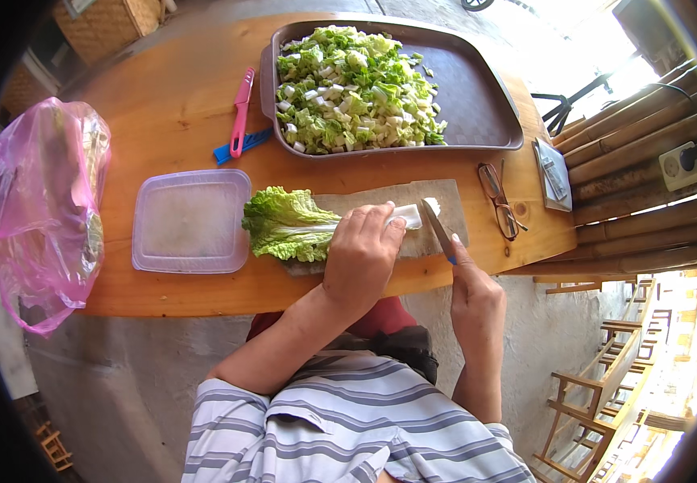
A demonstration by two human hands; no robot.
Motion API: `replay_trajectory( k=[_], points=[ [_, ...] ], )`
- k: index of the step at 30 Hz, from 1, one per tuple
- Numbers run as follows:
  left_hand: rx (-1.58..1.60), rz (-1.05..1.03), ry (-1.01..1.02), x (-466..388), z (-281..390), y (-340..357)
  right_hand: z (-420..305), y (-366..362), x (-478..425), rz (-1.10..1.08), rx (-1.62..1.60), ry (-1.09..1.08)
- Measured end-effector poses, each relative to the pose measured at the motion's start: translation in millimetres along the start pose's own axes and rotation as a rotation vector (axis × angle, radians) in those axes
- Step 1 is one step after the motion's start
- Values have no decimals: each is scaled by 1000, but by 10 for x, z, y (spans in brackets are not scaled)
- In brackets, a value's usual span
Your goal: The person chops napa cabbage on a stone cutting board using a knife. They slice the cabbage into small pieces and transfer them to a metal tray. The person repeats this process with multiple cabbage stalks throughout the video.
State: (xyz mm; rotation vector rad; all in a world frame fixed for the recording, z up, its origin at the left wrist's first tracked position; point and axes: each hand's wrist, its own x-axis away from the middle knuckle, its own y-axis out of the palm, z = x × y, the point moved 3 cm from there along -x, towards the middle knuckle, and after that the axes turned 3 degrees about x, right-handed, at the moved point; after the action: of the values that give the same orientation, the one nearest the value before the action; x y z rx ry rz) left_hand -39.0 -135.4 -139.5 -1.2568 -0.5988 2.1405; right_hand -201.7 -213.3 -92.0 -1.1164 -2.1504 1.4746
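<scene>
My left hand (365,244) presses a napa cabbage leaf (291,223) down on a worn cutting board (445,226). The green frilly end points left, and the white stem comes out to the right of my fingers. In my right hand (478,290) is a small knife (437,229) with a blue handle, mostly hidden by the fingers. Its blade lies just right of the stem's end, beside a small white cut piece (431,206). Behind the board, a dark rectangular tray (475,90) holds a heap of chopped cabbage (354,90) on its left and middle part.
Left of the board lies a translucent plastic lid or container (191,221). A pink knife (241,115) rests partly over a blue object (242,147) near the tray. Eyeglasses (498,202) lie at the right. A pink plastic bag (46,205) stands at the left edge of the wooden table (173,72).
</scene>
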Motion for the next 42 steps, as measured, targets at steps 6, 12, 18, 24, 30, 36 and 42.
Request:
replay_trajectory(
  k=[6,12,18,24,30,36,42],
  points=[
    [30,14,-6,12,-4,-14,-255,-5,33,-44,-112,52],
    [42,31,-5,19,-6,-5,-322,191,97,-32,56,-13],
    [56,23,-6,22,-1,-20,-450,416,105,-12,402,-62],
    [-12,-31,3,70,-27,-18,-385,412,-57,-5,343,-103],
    [-106,-38,-21,209,-1,-238,-188,146,1,-24,101,-71],
    [-54,-53,-39,220,-44,-273,-395,120,89,-19,-9,-95],
    [-42,-49,-40,222,-36,-288,-466,281,170,-41,154,-114]
  ],
)
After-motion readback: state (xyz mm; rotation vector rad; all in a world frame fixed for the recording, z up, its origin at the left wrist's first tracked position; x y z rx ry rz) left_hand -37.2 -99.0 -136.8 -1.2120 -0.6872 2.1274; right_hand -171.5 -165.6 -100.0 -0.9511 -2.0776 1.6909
